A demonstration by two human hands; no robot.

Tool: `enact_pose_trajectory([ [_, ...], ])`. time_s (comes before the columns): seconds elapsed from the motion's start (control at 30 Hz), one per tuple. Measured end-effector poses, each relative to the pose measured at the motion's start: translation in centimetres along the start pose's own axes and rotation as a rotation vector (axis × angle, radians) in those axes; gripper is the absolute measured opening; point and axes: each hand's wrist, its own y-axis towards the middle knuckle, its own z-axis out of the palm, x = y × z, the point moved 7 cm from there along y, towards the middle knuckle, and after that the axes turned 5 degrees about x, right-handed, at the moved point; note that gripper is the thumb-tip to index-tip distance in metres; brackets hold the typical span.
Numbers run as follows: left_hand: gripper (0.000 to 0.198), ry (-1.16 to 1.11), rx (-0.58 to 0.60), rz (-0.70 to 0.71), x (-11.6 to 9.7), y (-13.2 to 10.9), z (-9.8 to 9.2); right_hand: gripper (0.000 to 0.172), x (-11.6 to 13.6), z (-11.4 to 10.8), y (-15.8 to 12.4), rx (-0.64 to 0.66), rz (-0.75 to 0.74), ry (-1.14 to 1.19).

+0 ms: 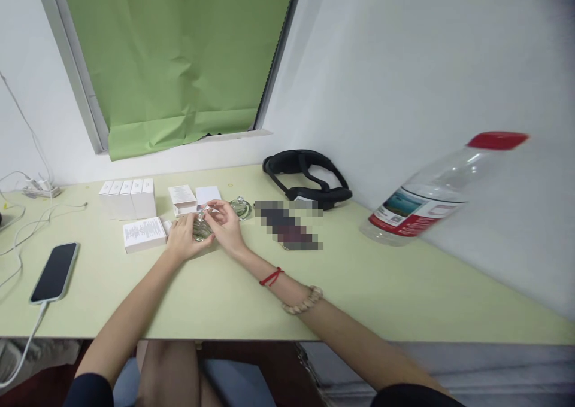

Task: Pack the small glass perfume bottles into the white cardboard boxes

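Observation:
Between my two hands is a see-through plastic bag with something coiled and greenish, like a cable [202, 230], inside. My left hand [183, 239] grips the bag's left and lower side, thumb toward the front. At the bag's upper edge, my right hand [228, 227] pinches the plastic with its fingertips. A second coiled piece in plastic [241, 208] lies just behind my right hand. Left of my left hand is a flat white box [144, 234] with printed text. Behind the hands sit an opened white box [182, 197] and a white piece [208, 194], partly hidden.
Several white boxes [128, 199] stand in a row at the back left. A phone [54, 272] on a white cable lies left. Behind on the right are a black headset [309, 179], a blurred-out item [287, 224] and a large bottle with red cap [413, 206] near the wall.

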Motion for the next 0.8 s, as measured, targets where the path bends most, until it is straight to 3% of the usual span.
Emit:
enact_pose_trajectory([
  [0.27,0.073,-0.010,-0.186,0.166,-0.1,-0.3,-0.6,0.034,0.2,0.7,-0.1,0.115,0.049,0.010],
  [0.4,0.077,0.011,-0.249,0.216,-0.3,-0.6,-0.6,0.033,1.3,0.0,0.0,0.062,0.004,-0.079],
  [0.5,0.067,0.022,-0.188,0.163,0.0,-0.4,-0.3,0.031,1.9,-0.3,-0.1,0.041,-0.034,-0.186],
  [0.63,0.044,0.003,-0.033,0.085,0.2,0.0,0.3,0.032,1.6,0.5,-0.3,0.157,-0.035,-0.330],
  [0.8,0.044,-0.031,0.008,0.061,0.1,0.1,0.0,0.034,1.2,1.1,-0.6,0.181,-0.027,-0.300],
])
